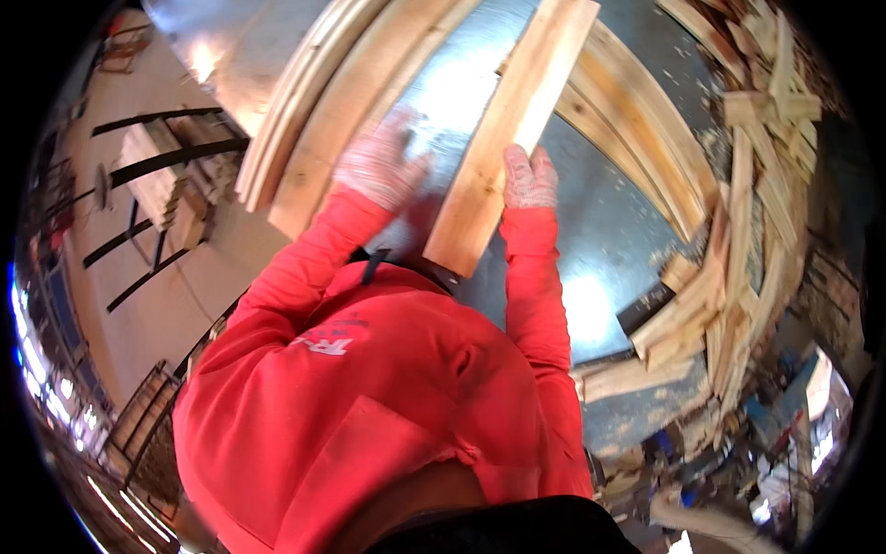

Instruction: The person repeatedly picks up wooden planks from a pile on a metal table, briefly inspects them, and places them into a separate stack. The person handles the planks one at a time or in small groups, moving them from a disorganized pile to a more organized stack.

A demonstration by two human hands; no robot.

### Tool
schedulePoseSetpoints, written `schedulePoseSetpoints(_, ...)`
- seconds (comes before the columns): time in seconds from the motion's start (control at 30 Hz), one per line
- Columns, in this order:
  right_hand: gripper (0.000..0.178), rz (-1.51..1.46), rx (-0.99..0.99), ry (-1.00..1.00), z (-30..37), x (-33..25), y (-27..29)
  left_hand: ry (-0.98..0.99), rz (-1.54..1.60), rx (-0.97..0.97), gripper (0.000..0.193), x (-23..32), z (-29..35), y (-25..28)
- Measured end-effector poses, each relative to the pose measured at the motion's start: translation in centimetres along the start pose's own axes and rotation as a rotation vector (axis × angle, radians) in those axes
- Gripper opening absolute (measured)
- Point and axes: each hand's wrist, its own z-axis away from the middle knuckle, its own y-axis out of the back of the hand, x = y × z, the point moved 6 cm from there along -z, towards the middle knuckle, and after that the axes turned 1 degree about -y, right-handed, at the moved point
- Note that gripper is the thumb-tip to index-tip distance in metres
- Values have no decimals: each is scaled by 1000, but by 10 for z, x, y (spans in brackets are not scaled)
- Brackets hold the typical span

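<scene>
A single wooden board [503, 148] lies at a slant across the metal tabletop [452, 83], its near end close to my body. My right hand [531, 180], in a pale knit glove, grips the board's right edge with the fingertips over it. My left hand [380, 168], gloved alike, is blurred by motion left of that board. Its thumb stands apart from the fingers, and nothing shows in it. Beside it on the left are several long boards [323, 148] lying side by side.
More boards [637, 120] lie to the right on the tabletop. Beyond them is a heap of wood offcuts [752, 212] along the right edge. At the left, a black metal rack [175, 152] holds stacked boards above a pale floor [111, 305]. Wood chips are scattered on the table.
</scene>
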Motion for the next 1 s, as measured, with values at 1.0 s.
schedulePoseSetpoints(1.0, 72, 1053, -582, -278, -33, -12, -255, 286, -558, -322, 125, -138, -16, 80)
